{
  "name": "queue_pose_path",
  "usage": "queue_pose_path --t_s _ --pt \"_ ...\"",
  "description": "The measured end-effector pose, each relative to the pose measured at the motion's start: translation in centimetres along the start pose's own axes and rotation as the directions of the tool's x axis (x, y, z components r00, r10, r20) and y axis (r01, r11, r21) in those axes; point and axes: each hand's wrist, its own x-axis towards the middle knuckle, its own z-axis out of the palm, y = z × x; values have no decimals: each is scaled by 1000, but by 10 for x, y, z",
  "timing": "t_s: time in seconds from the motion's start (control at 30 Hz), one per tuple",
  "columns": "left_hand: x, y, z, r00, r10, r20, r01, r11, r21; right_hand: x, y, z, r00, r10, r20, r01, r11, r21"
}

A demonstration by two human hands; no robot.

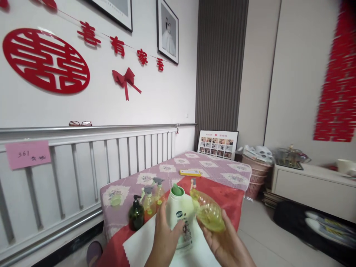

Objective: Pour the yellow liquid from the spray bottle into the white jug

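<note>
My left hand (166,233) is wrapped round the lower left side of a white laundry detergent bottle (180,207), which stands upright with its green pouring spout uncovered. In my right hand (221,243) is a see-through yellow plastic bottle (209,214), tilted so its narrow end points up and left toward the detergent bottle's neck. Yellowish liquid shows inside it. Whether the two bottles touch is hard to tell. Left of my left hand stand a dark green pump bottle (136,216) and two clear spray bottles, one nearer (149,203) and one farther (159,192).
A red cloth (229,194) and a white sheet (139,243) lie on the purple patterned tablecloth (236,168). A pale green cap (116,200) lies at the left, a yellow flat case (190,172) farther back. A white railing (91,174) borders the left; pink baskets (254,181) stand right.
</note>
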Motion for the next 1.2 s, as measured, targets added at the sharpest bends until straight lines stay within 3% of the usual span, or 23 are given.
queue_pose_path --t_s 0.17,0.33,0.67,0.83,1.2 --pt "28 4 10 1000 -9 5 9 996 92 21 -29 13 995 -90 -41 85 990 -116" --pt "38 8 11 995 -50 82 45 997 63 38 -44 24 989 -137 -51 123 970 -212" --pt "42 1 8 983 -125 135 117 991 64 62 -55 33 969 -248 -9 225 894 -388" --pt "45 -2 10 978 -158 137 149 986 79 76 -60 33 963 -266 -49 211 851 -482" --pt "46 -7 12 978 -161 132 152 985 78 79 -63 49 948 -317 -21 239 755 -610"
